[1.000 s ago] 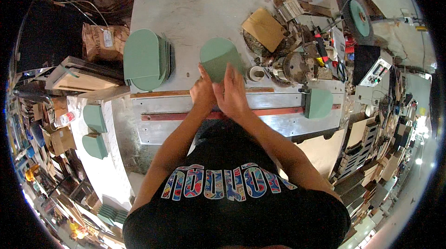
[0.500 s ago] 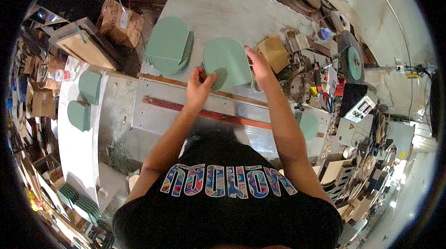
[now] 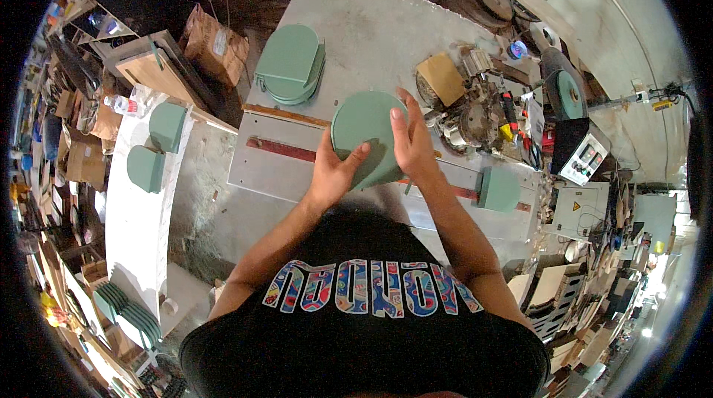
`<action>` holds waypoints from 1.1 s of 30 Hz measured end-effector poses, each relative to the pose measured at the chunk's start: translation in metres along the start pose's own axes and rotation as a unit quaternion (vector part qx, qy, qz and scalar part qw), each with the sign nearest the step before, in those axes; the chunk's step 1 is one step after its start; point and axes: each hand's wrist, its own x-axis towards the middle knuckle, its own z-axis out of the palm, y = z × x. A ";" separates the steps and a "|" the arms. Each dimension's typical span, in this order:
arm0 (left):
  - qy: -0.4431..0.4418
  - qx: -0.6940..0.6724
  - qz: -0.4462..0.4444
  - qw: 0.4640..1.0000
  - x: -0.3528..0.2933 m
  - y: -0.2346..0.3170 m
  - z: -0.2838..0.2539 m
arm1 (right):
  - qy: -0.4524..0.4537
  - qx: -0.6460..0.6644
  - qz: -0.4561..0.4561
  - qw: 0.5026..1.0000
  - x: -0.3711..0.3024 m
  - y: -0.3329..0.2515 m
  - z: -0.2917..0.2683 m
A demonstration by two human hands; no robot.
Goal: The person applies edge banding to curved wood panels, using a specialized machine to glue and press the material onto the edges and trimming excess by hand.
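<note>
A pale green panel with a rounded far end (image 3: pixel 362 119) is held in front of me, over the near side of the grey worktable. My left hand (image 3: pixel 333 171) grips its left edge, thumb on the upper face and the other fingers hidden beneath. On the right edge lies my right hand (image 3: pixel 414 144), its thumb over the face and its fingers along the side. Beyond and to the left sits a stack of similar green panels (image 3: pixel 290 56), slightly out of line with one another. Another green piece (image 3: pixel 499 188) rests at the table's right.
A metal machine (image 3: pixel 469 125) with a tan block (image 3: pixel 441 79) stands right of the panel. A wooden strip (image 3: pixel 286 114) and a red strip (image 3: pixel 281 149) cross the table. Green pieces (image 3: pixel 145 168) lie on a white board (image 3: pixel 137 242) at left; a grinding wheel (image 3: pixel 570 93) is far right.
Both hands have brought the green panel nearer to my body. My right thumb now lies on its face, and my left hand has a fuller hold. The view has shifted slightly.
</note>
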 end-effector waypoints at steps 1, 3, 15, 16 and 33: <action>-0.025 0.012 -0.009 1.000 -0.002 -0.005 -0.003 | -0.017 -0.026 0.003 1.000 0.005 -0.006 -0.007; -0.072 0.038 -0.031 0.996 -0.007 -0.015 -0.014 | -0.045 -0.108 -0.016 0.993 0.018 -0.022 -0.012; -0.060 0.065 -0.096 0.991 -0.015 -0.060 -0.048 | -0.062 -0.113 0.069 0.989 -0.005 0.027 0.023; -0.016 0.070 -0.108 0.991 -0.012 -0.063 -0.056 | -0.037 -0.056 0.140 0.988 -0.017 0.048 0.028; 0.208 0.555 -0.050 0.804 0.234 0.006 -0.228 | -0.064 -0.073 0.231 0.968 -0.087 0.189 0.109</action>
